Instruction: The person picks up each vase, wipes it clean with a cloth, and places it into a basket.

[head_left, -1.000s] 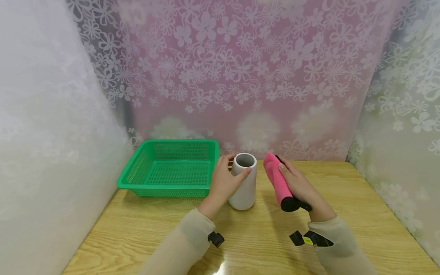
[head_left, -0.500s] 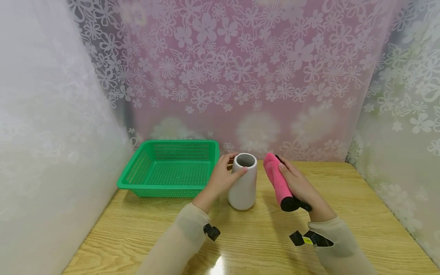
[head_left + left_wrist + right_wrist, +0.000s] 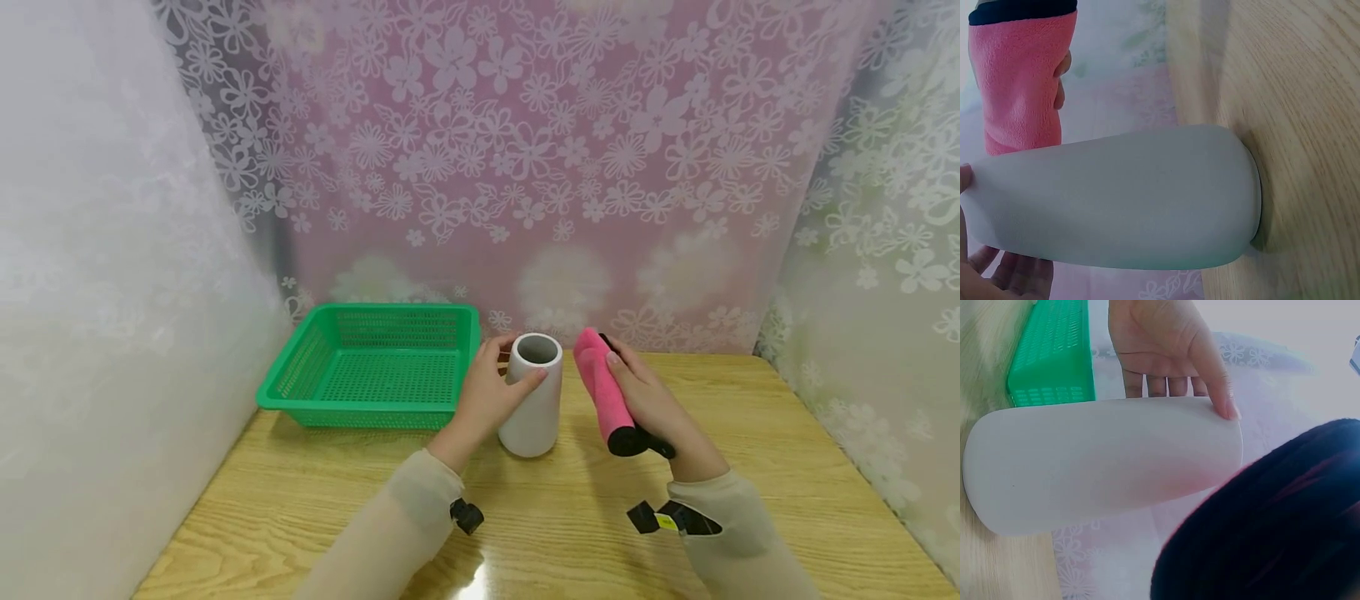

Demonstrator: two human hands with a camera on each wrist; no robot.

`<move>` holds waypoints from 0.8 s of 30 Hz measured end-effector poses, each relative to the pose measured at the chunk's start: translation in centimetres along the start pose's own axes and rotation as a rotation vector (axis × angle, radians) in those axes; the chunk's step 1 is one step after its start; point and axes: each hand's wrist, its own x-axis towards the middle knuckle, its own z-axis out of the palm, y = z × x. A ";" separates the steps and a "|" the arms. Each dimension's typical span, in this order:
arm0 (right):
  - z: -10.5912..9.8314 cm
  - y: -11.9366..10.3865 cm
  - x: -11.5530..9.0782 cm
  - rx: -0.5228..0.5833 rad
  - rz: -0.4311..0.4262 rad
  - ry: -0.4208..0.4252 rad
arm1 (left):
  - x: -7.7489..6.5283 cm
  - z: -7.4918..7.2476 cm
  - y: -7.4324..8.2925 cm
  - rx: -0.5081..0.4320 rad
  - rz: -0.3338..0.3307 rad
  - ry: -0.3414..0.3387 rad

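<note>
A white tapered vase (image 3: 530,412) stands upright on the table, its round mouth facing up. My left hand (image 3: 483,392) holds it near the top from the left, thumb across the front and fingers round behind. My right hand (image 3: 651,402) grips a pink fleecy roll (image 3: 603,387) with a black round end and a black strip like a handle. That roll is held in the air just right of the vase, apart from it in the head view. The left wrist view shows the fleece (image 3: 1019,87) with a dark band. In the right wrist view its dark side (image 3: 1272,531) fills the lower right corner.
A green perforated basket (image 3: 330,407) sits at the back left, close beside my left hand. The wooden table (image 3: 247,500) runs back to a pink flowered curtain (image 3: 487,167). Pale curtains hang at the left and right sides.
The vase stays in place. My left wrist swung slightly left, then back a little, with the hand still on the vase. My right hand and the pink roll shifted only slightly.
</note>
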 end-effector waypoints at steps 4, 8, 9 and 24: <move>0.1 0.0 0.2 -0.001 -0.020 0.004 | 0.1 0.0 -0.1 -0.036 -0.018 -0.003; 0.2 -0.1 0.3 0.007 -0.042 0.015 | 0.4 -0.2 -0.2 -0.058 -0.014 -0.026; 0.2 -0.2 0.4 0.011 -0.045 0.018 | 0.5 -0.3 -0.3 -0.061 -0.012 -0.035; 0.7 -0.9 0.8 -0.020 -0.127 0.084 | 1.9 -1.7 -1.6 -0.132 -0.007 -0.233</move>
